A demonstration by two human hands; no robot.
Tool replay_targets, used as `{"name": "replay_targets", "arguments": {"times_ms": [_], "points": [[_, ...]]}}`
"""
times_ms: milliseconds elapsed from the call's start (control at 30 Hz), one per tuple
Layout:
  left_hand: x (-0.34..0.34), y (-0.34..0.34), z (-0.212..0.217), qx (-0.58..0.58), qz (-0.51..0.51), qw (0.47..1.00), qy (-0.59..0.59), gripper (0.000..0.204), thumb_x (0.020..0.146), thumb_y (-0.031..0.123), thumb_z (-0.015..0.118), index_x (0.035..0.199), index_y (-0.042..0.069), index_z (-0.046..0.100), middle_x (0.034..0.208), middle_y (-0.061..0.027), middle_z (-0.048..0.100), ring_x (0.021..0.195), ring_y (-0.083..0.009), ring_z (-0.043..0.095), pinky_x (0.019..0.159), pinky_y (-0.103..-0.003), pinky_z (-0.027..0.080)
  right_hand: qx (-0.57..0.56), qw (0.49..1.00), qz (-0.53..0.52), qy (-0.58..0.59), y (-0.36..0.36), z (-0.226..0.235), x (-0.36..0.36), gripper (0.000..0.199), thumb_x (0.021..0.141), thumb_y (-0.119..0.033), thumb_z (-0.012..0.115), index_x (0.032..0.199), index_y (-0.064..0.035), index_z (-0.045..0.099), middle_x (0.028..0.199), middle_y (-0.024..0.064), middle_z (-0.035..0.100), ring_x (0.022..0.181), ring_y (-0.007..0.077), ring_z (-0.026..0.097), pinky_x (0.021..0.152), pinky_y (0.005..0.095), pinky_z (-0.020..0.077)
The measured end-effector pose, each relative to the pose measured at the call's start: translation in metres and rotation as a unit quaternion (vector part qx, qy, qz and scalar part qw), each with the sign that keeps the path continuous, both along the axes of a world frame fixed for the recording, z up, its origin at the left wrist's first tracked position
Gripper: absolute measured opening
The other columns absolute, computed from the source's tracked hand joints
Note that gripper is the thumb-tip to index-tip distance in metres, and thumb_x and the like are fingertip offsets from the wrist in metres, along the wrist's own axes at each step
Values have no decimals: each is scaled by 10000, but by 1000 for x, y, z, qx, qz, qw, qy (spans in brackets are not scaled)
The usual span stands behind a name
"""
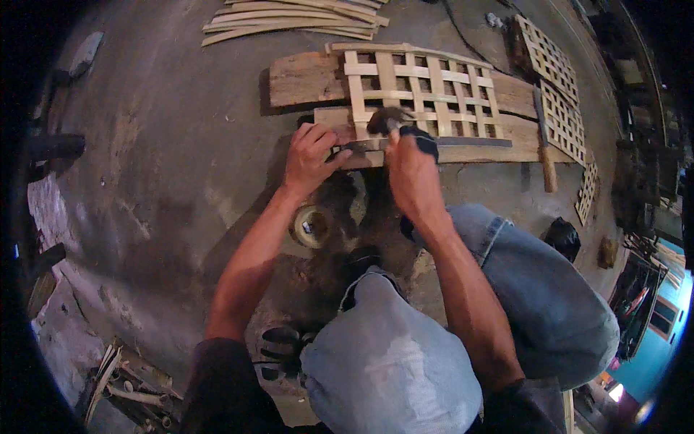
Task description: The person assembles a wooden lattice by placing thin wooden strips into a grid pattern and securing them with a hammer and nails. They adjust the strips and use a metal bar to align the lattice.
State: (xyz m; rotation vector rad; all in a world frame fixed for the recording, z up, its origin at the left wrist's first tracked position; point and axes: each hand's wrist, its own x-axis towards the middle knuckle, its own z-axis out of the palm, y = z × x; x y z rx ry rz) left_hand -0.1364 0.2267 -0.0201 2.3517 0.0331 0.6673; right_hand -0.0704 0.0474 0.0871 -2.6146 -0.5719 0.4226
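Observation:
A lattice panel of flat pale strips, apparently bamboo (437, 79), lies across wooden planks (303, 79) on the floor before me. A long dark flat bar (473, 142) runs along its near edge. My right hand (412, 163) is closed round the handle of a hammer, whose dark head (388, 119), smeared by motion, is over the panel's near left corner. My left hand (312, 155) rests at the planks' near left end, thumb and fingers bent together by the bar's left end. What they grip is hidden.
A round bowl (311, 226) with small bits inside sits between my arms. A wooden-handled long blade (547, 145) lies at the planks' right end. Further lattice panels (562, 119) lie beyond it. Loose strips (296, 18) are piled at the far side.

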Motion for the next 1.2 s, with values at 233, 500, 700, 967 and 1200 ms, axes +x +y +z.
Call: {"name": "replay_targets", "arguments": {"times_ms": [233, 500, 700, 967, 1200], "points": [[-1, -5, 6, -5, -7, 1000, 17, 220, 729, 228, 773, 883, 97, 687, 926, -49, 625, 914, -266, 565, 815, -392, 471, -10, 968, 122, -219, -83, 64, 165, 371, 1015, -327, 411, 1136, -4, 547, 849, 247, 617, 802, 457, 599, 720, 553, 458], [-3, 4, 19, 63, -2, 997, 34, 225, 736, 199, 776, 900, 80, 679, 917, -60, 628, 923, -290, 564, 834, -401, 465, -60, 991, -75, 89, -323, 23, 51, 211, 927, -199, 596, 1063, -40, 625, 962, 208, 628, 929, 366, 600, 792, 438, 470], [-9, 6, -9, 19, -30, 997, 69, 270, 767, 169, 721, 1000, 47, 665, 1046, -134, 626, 1029, -323, 566, 909, -412, 460, 43, 969, -236, -51, -396, -90, -46, 215, 871, -141, 656, 1075, -76, 656, 1006, 178, 590, 943, 369, 559, 827, 449, 463], [-12, 2, 25, -22, 41, 978, 203, 306, 864, 197, 652, 1115, 23, 640, 1121, -154, 612, 1077, -299, 571, 944, -391, 452, 2, 876, -375, -304, -534, -81, 46, 223, 919, -253, 600, 941, -37, 648, 884, 142, 653, 839, 332, 621, 743, 444, 479], [-18, 4, 67, 69, 34, 973, 216, 331, 859, 213, 663, 1156, 67, 646, 1150, -153, 613, 1105, -323, 567, 960, -395, 450, -223, 907, -356, 41, -760, -125, 112, 312, 777, -263, 643, 1015, -74, 714, 1002, 200, 689, 944, 385, 655, 831, 471, 504]]}}
